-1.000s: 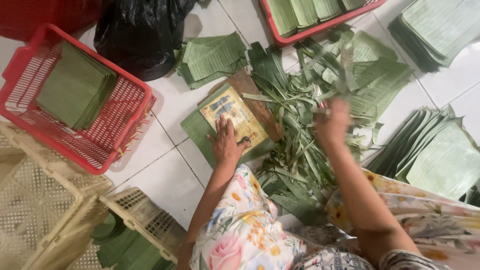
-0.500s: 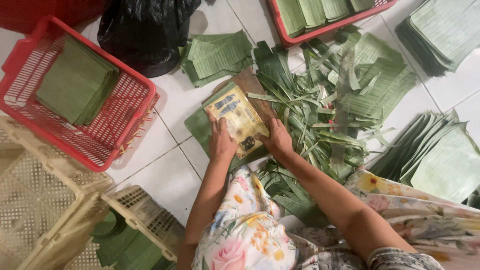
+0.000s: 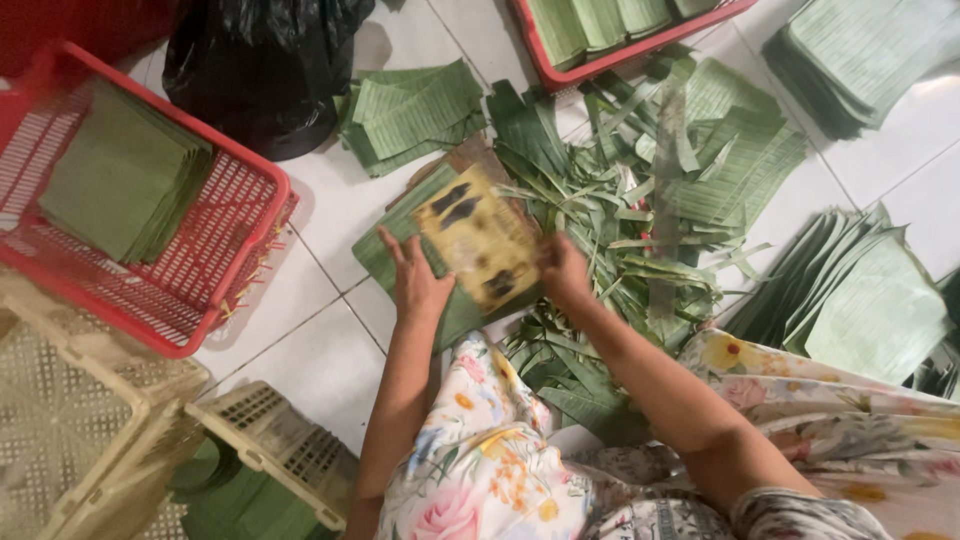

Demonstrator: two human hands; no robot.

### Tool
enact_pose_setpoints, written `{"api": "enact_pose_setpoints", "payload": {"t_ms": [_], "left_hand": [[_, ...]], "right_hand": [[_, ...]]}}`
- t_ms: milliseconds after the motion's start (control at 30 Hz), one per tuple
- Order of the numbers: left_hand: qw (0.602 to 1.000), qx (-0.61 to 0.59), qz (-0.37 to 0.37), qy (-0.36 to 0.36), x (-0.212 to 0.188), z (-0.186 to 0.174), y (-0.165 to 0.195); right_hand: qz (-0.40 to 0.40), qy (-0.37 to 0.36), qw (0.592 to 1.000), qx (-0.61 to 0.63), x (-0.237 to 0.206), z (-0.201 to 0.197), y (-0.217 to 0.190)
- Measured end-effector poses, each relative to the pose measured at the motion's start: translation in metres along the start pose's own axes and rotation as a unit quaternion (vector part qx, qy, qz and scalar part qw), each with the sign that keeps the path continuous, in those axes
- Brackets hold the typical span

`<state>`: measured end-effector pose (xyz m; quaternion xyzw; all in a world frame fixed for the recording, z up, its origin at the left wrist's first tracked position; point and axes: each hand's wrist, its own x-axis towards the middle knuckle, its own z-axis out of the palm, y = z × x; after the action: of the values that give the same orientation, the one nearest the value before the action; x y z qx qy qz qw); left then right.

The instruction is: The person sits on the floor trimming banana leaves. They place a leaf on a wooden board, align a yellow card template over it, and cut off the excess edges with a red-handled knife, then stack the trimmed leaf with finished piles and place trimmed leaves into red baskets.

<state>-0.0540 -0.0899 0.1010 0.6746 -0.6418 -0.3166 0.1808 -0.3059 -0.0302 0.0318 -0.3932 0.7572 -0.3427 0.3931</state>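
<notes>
A yellow printed card (image 3: 480, 240) lies tilted on a stack of green banana leaf sheets (image 3: 395, 245) on the white tiled floor. My left hand (image 3: 415, 280) presses flat on the leaf stack at the card's left edge, fingers spread. My right hand (image 3: 562, 272) grips the card's right edge. A heap of leaf strips and trimmings (image 3: 640, 210) lies just right of the card.
A red basket (image 3: 245, 270) with folded leaves sits at left, another red basket (image 3: 560, 75) at top. A black plastic bag (image 3: 265, 70) is behind. Cream crates (image 3: 270, 440) stand at lower left. Cut leaf piles (image 3: 860, 300) lie at right and at top right (image 3: 870, 60).
My right hand came back from the trimmings heap to the card's right edge. The card has turned and shifted slightly; my left hand stayed on the stack.
</notes>
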Motion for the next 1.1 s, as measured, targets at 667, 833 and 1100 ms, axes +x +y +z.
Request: {"api": "enact_pose_setpoints", "payload": {"t_ms": [667, 833, 1100], "left_hand": [[0.936, 0.310, 0.161, -0.049, 0.065, -0.014, -0.014], [0.923, 0.308, 0.232, -0.007, 0.073, -0.032, -0.011], [0.965, 0.231, 0.086, -0.091, 0.098, -0.067, 0.005]], "right_hand": [[0.219, -0.316, 0.877, 0.289, -0.088, 0.014, -0.014], [0.341, -0.229, 0.795, 0.447, -0.119, 0.071, -0.008], [0.384, -0.154, 0.762, 0.498, -0.139, 0.101, -0.012]]}}
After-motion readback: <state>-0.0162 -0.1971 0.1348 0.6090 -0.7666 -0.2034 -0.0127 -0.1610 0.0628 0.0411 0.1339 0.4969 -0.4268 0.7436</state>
